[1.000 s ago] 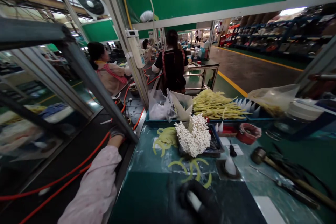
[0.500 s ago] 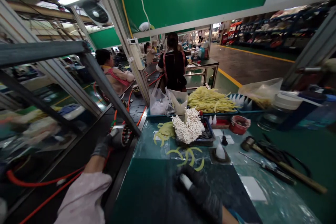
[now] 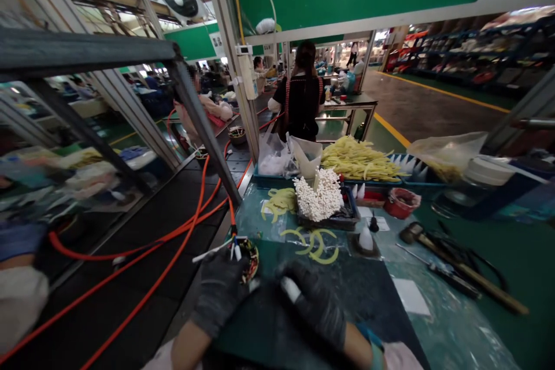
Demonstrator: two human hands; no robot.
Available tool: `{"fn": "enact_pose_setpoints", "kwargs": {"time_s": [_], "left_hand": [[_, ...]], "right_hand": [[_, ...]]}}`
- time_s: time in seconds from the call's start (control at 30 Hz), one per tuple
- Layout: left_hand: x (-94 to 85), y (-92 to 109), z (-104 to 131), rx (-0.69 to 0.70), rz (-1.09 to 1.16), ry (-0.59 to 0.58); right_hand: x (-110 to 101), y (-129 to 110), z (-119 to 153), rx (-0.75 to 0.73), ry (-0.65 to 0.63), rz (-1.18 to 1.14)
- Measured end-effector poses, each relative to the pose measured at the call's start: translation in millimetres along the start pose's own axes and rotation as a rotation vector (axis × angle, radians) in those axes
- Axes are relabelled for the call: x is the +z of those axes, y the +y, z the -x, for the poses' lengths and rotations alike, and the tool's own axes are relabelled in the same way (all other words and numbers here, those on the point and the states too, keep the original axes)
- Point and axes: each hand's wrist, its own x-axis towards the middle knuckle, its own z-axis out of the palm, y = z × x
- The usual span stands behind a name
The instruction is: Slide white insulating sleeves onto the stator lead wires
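Wound ring [image 3: 251,259]: rim yes, wires no

Right hand [image 3: 314,300]: blurred, can't tell grip. Left hand [image 3: 219,286]: grip clamped on ring, right hand's 10 o'clock, by desk [image 3: 255,326] edge. Likely dense, stiff; windings fragile. Best hold: outer rim, off orange lead [image 3: 233,217], 11 o'clock.

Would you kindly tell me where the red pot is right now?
In the head view, the red pot sits right of centre, just beyond the hammer head and right of the white bunch.

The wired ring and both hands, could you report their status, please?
Left hand holds wired ring. Right hand curled, contents unclear. Orange cable runs to ring, possibly in the way.
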Motion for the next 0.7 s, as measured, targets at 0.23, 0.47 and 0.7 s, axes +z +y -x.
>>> {"fn": "enact_pose_setpoints", "kwargs": {"time_s": [0.23,0.47,0.7], "left_hand": [[-16.4,-60.0,4.1,-0.131,0.271,0.165],[-2.1,-104.9,-86.8,0.033,0.035,-0.063],[-2.8,-108.6,-144.4,-0.021,0.061,-0.043]], "right_hand": [[32.0,4.3,-16.6,-0.316,-0.14,0.321],[89.3,3.9,-61.9,-0.425,-0.215,0.423],[96.5,-14.4,-98.6,-0.373,-0.251,0.671]]}}
